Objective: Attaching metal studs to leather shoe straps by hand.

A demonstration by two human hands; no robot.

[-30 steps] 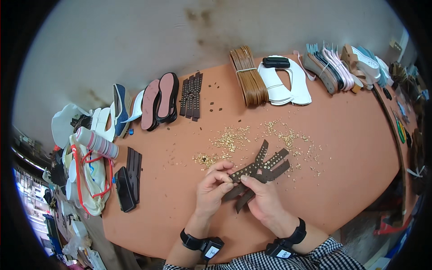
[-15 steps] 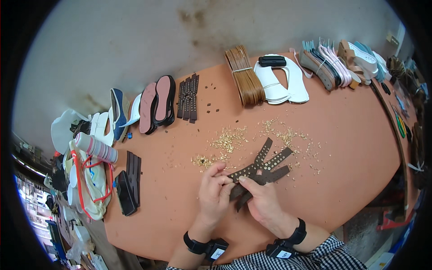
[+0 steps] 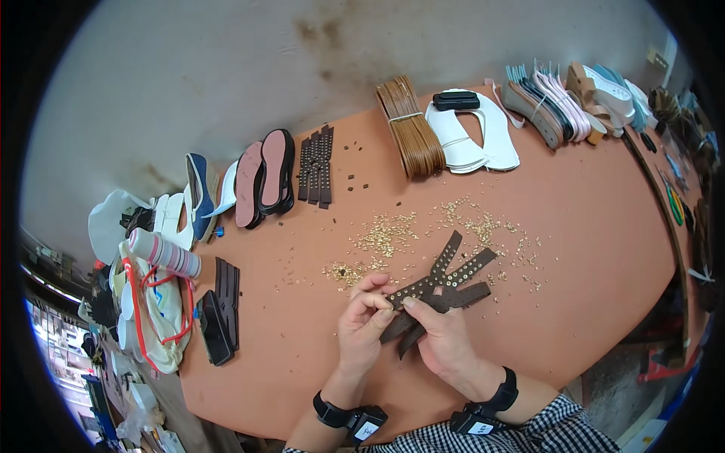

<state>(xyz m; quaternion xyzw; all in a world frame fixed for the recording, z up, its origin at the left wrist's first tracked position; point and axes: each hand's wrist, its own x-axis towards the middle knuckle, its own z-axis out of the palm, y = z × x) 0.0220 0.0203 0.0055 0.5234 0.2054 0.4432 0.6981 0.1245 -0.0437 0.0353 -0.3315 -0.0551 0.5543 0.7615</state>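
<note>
Low over the orange tabletop, both hands hold a dark brown shoe upper (image 3: 472, 264) made of crossing straps. Rows of small gold studs dot several of its straps, and others look plain. My left hand (image 3: 362, 325) pinches the end of a studded strap between thumb and fingers. Beside it, my right hand (image 3: 445, 343) grips the middle, its thumb pressed on top near the crossing and its other fingers hidden beneath. Just beyond the hands lie loose piles of gold studs (image 3: 385, 234), spreading toward the right.
Finished-looking studded uppers (image 3: 314, 166) lie at the back left, beside stacked pink-topped soles (image 3: 276, 170). Plain dark straps (image 3: 226, 302) and a black case (image 3: 215, 332) lie at left. A brown strap bundle (image 3: 411, 128), white cutouts (image 3: 498, 143) and shoe parts (image 3: 536, 113) line the back.
The upper has shifted very slightly right in my grip, and its lower right strap is tilted a little differently. Both hands keep their hold. The whole view has moved slightly.
</note>
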